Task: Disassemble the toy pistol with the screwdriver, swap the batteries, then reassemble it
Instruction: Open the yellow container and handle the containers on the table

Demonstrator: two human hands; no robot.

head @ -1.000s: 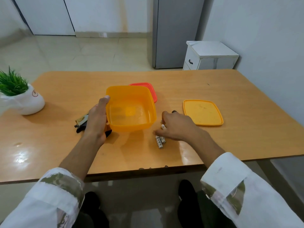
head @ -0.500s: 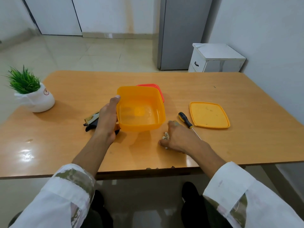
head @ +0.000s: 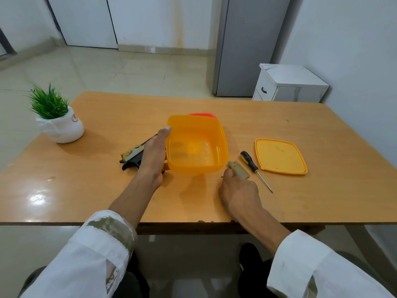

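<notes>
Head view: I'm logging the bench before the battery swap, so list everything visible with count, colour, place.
table: 1, orange-brown, centre
tub: 1, orange, open, mid-table
orange lid: 1, orange, right of screwdriver
red lid: 1, red, behind tub
screwdriver: 1, black-yellow handle, right of tub
toy pistol: 1, black-tan, left of tub, under left hand
small part: 1, grey-olive, in right hand, kind unclear
potted plant: 1, green, white pot, table's left end
fridge: 1, grey, behind table
cabinet: 1, white, right of fridge
left hand: 1, on toy pistol, thumb against tub, fingers hidden
right hand: 1, pinches small part
</notes>
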